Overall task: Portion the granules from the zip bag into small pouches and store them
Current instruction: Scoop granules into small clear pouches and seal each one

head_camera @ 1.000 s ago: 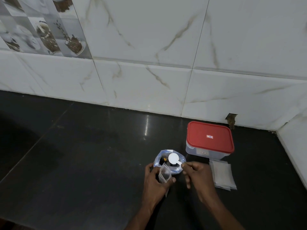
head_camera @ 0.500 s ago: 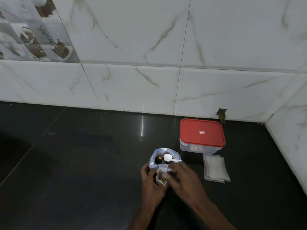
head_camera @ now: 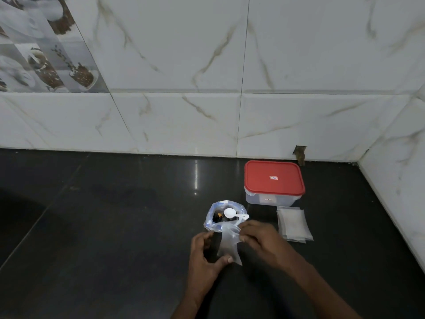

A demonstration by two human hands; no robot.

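Two hands gripping one small pouch (head_camera: 227, 244), left hand (head_camera: 203, 261) low, right hand (head_camera: 259, 238) top, scoop (head_camera: 230, 213) in zip bag (head_camera: 212, 221)

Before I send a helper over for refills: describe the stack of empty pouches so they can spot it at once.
Find the red-lidded container near the tiled corner on the dark counter. Just in front of it, nearer the person, lies the stack of empty pouches. Unlike the open zip bag to its left, it is flat, pale, rectangular, and untouched by either hand.
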